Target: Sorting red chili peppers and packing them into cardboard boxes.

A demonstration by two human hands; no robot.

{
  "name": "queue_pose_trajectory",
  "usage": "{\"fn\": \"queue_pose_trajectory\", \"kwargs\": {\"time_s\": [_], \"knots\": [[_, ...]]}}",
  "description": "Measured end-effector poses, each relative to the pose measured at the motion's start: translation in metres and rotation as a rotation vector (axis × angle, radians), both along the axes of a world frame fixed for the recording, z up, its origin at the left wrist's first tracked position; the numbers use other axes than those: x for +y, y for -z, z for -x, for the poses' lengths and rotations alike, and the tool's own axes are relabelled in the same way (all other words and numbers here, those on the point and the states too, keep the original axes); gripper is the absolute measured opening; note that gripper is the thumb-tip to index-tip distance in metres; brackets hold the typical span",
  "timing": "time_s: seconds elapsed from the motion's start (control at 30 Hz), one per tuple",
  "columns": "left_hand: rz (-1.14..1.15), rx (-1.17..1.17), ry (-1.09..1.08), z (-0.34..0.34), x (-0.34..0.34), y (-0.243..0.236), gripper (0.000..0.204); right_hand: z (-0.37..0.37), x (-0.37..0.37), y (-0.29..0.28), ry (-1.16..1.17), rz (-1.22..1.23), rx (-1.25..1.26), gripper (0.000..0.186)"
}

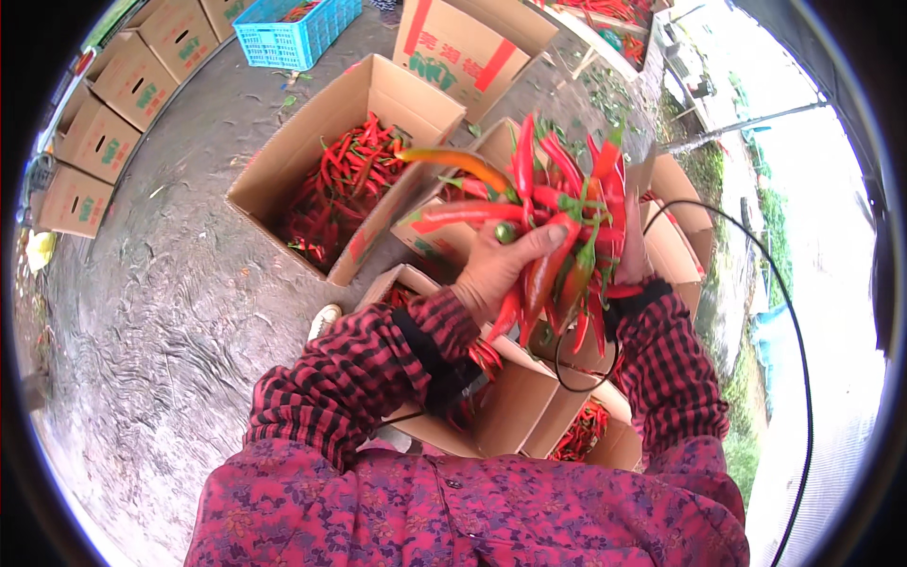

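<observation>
A big bunch of red chili peppers (553,274), one of them turning orange-yellow, is held up between my two hands. My left hand (505,269) grips it from the left, with the thumb laid across the peppers. On the far side, my right hand (635,246) is pressed against the bunch, most of its fingers hidden behind the peppers. Below the hands stand open cardboard boxes (515,406) with more red chilies in them. Left of the bunch is a larger open carton (260,184), partly filled with chilies (354,175).
Cardboard boxes (132,80) line the far left edge. A blue plastic crate (283,42) and an upright printed carton (463,57) stand at the back. A black cable (806,378) loops down on the right. A shoe (324,321) shows on the grey floor (161,312).
</observation>
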State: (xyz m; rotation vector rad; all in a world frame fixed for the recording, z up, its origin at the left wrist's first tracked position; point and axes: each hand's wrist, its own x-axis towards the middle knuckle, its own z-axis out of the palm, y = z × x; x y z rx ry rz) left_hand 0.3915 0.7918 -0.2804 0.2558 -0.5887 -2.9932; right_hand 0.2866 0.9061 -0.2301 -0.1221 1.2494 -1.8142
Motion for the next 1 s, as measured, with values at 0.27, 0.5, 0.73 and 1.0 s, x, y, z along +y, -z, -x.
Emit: {"fn": "queue_pose_trajectory", "kwargs": {"time_s": [0.27,0.5,0.73,1.0], "knots": [[0.086,-0.114,-0.279,0.012,-0.205,0.061,0.033,0.059,-0.228,0.091,-0.285,0.198,0.133,0.061],[0.300,-0.729,0.082,0.015,-0.279,0.233,0.070,0.121,-0.294,0.280,-0.640,-0.746,0.560,0.070],[0.466,-0.801,0.030,-0.089,-0.271,0.289,0.055,0.066,-0.278,0.222,-0.566,-0.557,0.293,0.062],[1.465,-0.609,-0.001,-0.085,-0.198,0.273,0.023,0.051,-0.201,0.177,-0.485,-0.172,0.775,0.038]]}}
